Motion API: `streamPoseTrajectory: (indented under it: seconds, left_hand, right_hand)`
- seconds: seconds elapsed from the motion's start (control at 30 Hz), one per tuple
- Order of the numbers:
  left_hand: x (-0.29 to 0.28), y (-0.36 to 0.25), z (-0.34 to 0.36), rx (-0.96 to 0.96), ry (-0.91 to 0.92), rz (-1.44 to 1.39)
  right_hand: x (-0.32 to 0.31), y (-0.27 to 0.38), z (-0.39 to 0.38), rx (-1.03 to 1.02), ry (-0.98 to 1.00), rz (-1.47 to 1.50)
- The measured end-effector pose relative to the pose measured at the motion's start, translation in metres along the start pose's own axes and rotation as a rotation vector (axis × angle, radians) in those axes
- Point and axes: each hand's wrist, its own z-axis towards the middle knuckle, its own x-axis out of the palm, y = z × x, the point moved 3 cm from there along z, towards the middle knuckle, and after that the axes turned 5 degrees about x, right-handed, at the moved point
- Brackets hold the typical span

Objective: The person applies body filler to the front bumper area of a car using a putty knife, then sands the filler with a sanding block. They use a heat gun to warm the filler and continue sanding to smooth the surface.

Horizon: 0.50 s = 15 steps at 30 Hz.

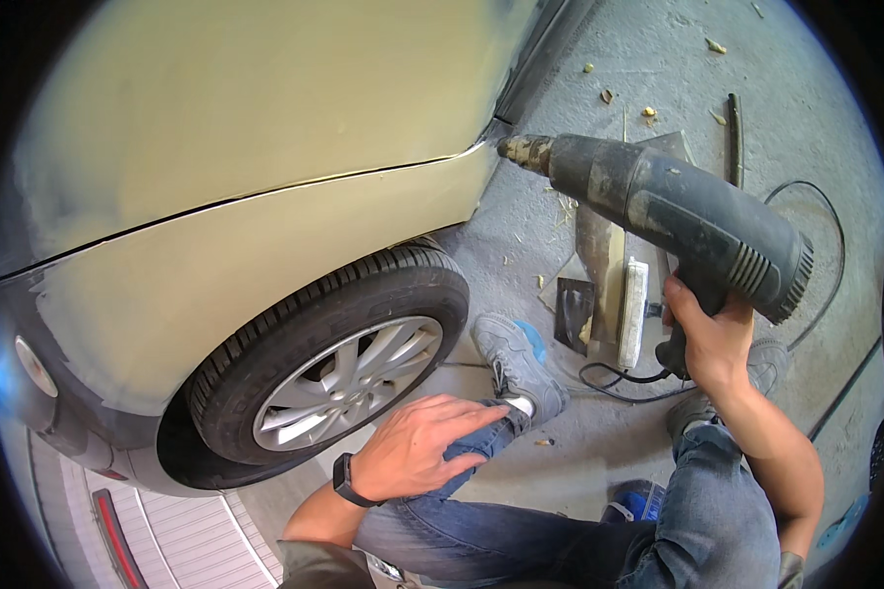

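My right hand (713, 334) is wrapped round the handle of a dark, worn heat gun (673, 196). Its stained metal nozzle (526, 152) points left at the end of the car's body panel (295, 118), close to the seam between door and fender. Most of that panel is coated in pale yellow filler. Whether the nozzle touches the panel, I cannot tell. My left hand (418, 444) lies over my bent knee, its fingers stretched out and holding nothing. Beside it stands the car's wheel (349, 383), a black tyre on a silver rim.
On the concrete floor under the heat gun lie a long white-edged block (633, 312), a dark spreader (573, 312) and a flat board (599, 240). A black cord (839, 221) loops around at right, near a dark rod (735, 137). Yellowish crumbs (648, 113) are scattered about. My grey shoe (520, 363) stands by the tyre.
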Motion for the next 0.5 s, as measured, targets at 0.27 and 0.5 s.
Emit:
streamPoseTrajectory:
  seconds: [0.27, 0.5]
  left_hand:
    - [0.002, 0.003, -0.001, 0.019, -0.016, -0.036]
    - [0.004, 0.005, -0.005, 0.066, -0.069, -0.012]
  right_hand:
    - [0.007, 0.025, -0.035, -0.037, 0.138, 0.003]
    - [0.017, 0.071, -0.045, -0.262, 0.371, -0.071]
